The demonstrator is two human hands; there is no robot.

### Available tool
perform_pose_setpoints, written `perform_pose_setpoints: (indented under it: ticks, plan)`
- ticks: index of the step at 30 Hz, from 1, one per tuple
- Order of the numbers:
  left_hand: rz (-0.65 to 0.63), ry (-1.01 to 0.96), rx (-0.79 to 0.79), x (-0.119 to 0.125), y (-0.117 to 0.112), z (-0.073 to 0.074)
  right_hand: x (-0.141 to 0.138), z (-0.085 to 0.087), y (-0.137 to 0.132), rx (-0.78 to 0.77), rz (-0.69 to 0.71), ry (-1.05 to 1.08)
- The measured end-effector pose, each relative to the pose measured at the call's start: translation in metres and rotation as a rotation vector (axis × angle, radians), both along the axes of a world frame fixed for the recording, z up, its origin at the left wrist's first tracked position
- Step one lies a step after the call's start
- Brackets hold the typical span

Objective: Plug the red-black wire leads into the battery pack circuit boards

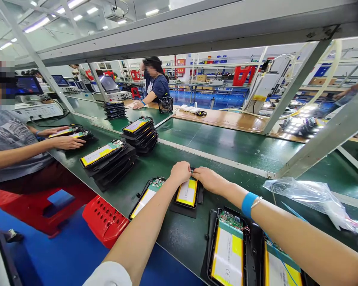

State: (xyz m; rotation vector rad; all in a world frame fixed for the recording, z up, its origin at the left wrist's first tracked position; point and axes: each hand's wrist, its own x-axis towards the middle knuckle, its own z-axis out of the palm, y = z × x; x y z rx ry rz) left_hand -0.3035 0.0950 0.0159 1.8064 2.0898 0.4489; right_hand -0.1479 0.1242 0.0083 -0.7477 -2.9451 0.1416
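Note:
Both of my hands meet at the far end of an opened tablet (187,194) with a yellow-edged battery, lying on the green bench (226,147). My left hand (180,172) is curled, fingers pressed on the tablet's top edge. My right hand (207,178), with a blue wristband, pinches the same edge at a small part I cannot make out. Another opened tablet (146,196) lies just left of it. Two more opened tablets (228,250) (282,270) lie near me under my right forearm.
Stacks of opened tablets (107,159) (141,133) stand further along the bench. A person on my left rests hands on a tablet (68,133); another person (155,85) stands far off. A clear plastic bag (310,196) lies right. A red stool (106,220) sits below.

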Motion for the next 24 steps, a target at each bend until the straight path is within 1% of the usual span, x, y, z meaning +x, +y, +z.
perform_pose_setpoints:
  ticks: [2,4,5,7,9,10,11,13,16,20,22,24]
  plan:
    - [0.021,-0.039,0.063,-0.004,-0.004,0.002,0.019,0.016,0.004,-0.016,-0.132,0.023]
    - [0.073,-0.085,0.149,-0.009,-0.012,0.007,0.047,0.028,0.009,-0.045,-0.319,-0.001]
    - [0.108,-0.109,0.197,-0.011,-0.018,0.01,0.064,0.032,0.01,-0.075,-0.412,-0.04]
    - [0.169,-0.155,0.286,-0.012,-0.035,0.018,0.095,0.032,0.008,-0.153,-0.563,-0.15]
    - [0.203,-0.189,0.355,-0.009,-0.056,0.026,0.118,0.024,0.001,-0.22,-0.668,-0.236]
    - [0.212,-0.211,0.381,-0.005,-0.068,0.028,0.125,0.018,-0.003,-0.24,-0.708,-0.256]
    - [0.217,-0.242,0.402,0.0,-0.08,0.029,0.129,0.013,-0.007,-0.255,-0.741,-0.264]
    - [0.204,-0.33,0.418,0.012,-0.102,0.026,0.129,0.002,-0.012,-0.282,-0.791,-0.252]
    - [0.155,-0.44,0.393,0.027,-0.126,0.015,0.124,-0.008,-0.014,-0.331,-0.844,-0.189]
    - [0.128,-0.514,0.36,0.038,-0.14,0.003,0.126,-0.013,-0.013,-0.453,-0.875,-0.006]
    - [0.112,-0.541,0.352,0.043,-0.142,-0.001,0.13,-0.01,-0.014,-0.547,-0.877,0.139]
    - [0.09,-0.572,0.345,0.05,-0.141,-0.004,0.131,-0.003,-0.018,-0.673,-0.862,0.319]
